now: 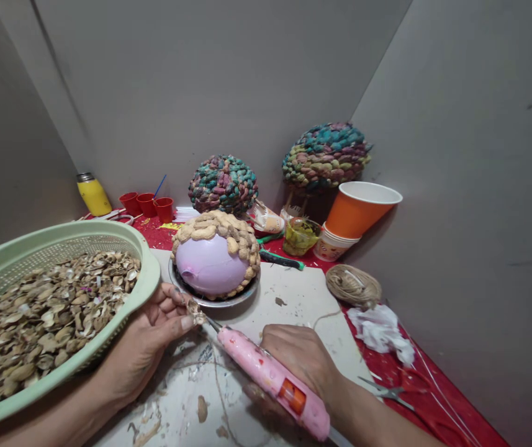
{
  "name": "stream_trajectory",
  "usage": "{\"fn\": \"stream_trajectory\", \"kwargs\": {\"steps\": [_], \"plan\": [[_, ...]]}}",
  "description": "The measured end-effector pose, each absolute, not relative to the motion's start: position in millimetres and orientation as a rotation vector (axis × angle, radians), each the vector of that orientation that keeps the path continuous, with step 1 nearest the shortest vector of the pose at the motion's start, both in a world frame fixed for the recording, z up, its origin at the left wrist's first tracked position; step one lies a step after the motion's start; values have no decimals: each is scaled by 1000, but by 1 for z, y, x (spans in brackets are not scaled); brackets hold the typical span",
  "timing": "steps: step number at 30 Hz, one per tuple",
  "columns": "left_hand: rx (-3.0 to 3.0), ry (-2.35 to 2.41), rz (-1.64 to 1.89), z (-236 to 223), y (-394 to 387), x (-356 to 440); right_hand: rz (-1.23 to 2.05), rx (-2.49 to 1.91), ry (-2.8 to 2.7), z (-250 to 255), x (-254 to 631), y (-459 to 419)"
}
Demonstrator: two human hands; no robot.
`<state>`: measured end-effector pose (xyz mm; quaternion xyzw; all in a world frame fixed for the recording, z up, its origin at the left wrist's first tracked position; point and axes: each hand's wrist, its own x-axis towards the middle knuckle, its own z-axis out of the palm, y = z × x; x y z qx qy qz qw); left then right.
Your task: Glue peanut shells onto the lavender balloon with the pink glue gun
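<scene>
My left hand [154,332] pinches a peanut shell [195,310] between thumb and fingers, beside the colander. In my right hand [296,357] is a pink hot glue gun [256,366], my fingers wrapped round its handle. The gun's metal nozzle points up and left and meets the shell or sits right at it. Just beyond, a lilac balloon [212,264], partly covered with peanut shells [219,223] over its top and right side, rests in a metal bowl [226,304]. Its front is bare, with the knot facing me.
A green colander [151,264] of shells fills the left. Behind stand a yellow bottle [94,195], red cups [164,210], two painted shell domes [223,183] and an orange cup [359,211]. Twine [353,285], white plastic [382,332] and scissors [393,394] lie at the right.
</scene>
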<state>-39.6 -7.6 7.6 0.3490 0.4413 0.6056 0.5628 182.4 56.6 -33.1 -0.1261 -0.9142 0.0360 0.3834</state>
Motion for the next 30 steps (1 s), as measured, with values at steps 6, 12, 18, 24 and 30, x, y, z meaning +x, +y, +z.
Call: {"fn": "stream_trajectory", "kwargs": {"steps": [6, 12, 18, 24, 30], "plan": [[806, 1059, 1448, 8, -7, -40, 93, -313, -2345, -34, 184, 58], [791, 1064, 1437, 9, -6, -40, 119, -312, -2328, -35, 183, 57], [787, 1067, 1445, 9, -7, -39, 130, -295, -2331, -39, 184, 58], [778, 1069, 1417, 8, -6, -39, 158, -302, -2368, -39, 185, 56], [809, 1057, 1348, 8, -5, -39, 132, -319, -2319, -34, 182, 54]]}}
